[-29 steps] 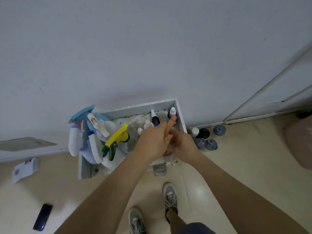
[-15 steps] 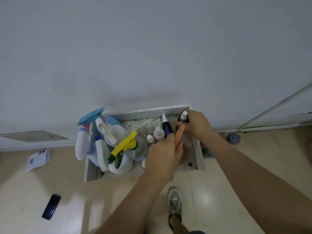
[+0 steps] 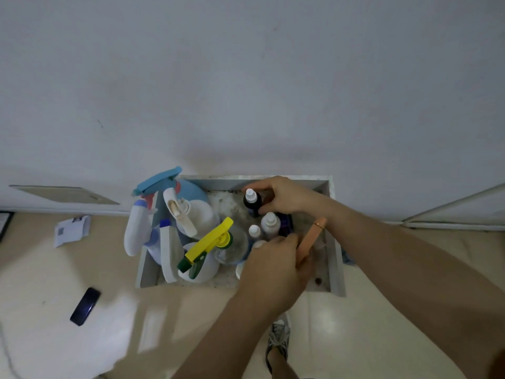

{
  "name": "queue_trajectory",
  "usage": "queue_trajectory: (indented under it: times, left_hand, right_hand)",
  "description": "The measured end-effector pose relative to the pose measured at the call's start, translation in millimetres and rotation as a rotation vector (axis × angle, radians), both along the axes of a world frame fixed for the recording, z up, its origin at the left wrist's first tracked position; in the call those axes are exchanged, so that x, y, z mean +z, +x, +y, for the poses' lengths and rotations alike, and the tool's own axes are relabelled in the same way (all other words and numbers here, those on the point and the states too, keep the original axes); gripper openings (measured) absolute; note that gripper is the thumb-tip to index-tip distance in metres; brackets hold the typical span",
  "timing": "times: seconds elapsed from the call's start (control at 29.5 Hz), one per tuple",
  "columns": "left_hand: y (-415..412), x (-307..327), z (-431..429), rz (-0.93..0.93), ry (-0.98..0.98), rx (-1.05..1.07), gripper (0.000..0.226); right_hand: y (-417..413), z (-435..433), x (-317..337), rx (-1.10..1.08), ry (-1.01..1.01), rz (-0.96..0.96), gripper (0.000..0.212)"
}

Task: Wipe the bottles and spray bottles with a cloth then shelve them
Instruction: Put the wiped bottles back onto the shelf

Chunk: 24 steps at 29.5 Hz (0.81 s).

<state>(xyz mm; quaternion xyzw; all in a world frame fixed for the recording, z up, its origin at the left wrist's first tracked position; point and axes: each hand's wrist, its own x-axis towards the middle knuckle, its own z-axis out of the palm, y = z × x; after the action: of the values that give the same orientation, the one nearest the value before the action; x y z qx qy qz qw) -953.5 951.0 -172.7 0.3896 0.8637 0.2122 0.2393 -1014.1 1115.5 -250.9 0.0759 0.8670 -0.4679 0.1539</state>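
Shelving, it seems: my right hand [image 3: 284, 198] pinches a dark bottle [image 3: 252, 203], my left hand [image 3: 276, 266] grips an orange tube [image 3: 310, 240] nearby; next likely calls for releasing upright.

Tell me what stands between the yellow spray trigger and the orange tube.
Head view: two small white bottles stand between the yellow spray trigger and the orange tube, which the left hand grips.

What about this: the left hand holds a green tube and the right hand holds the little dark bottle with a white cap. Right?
Not quite. The head view shows the tube in the left hand is orange, not green. The right hand does hold the little dark bottle with a white cap.
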Motion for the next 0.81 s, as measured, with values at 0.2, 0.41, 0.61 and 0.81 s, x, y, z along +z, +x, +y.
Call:
queue_trajectory:
  times: [0.2, 0.41, 0.61, 0.81]
  left_hand:
    - [12.5, 8.6, 2.3, -0.013, -0.009, -0.046, 0.028]
    - [-1.0, 26.7, 41.7, 0.015, 0.022, 0.152, 0.025]
    - [-20.6, 24.5, 82.4, 0.075, 0.043, 0.208, 0.025]
    - [-42.8, 5.4, 96.0, -0.522, 0.215, 0.457, 0.038]
  right_hand:
    - [54.5, 23.0, 25.3, -0.386, -0.306, 0.015, 0.066]
    - [150.4, 45.4, 59.9, -0.377, -0.364, -0.096, 0.060]
    - [123.6, 13.7, 32.3, -0.397, 0.111, 0.236, 0.047]
    - [98.6, 24.5, 14.5, -0.538, 0.329, 0.079, 0.042]
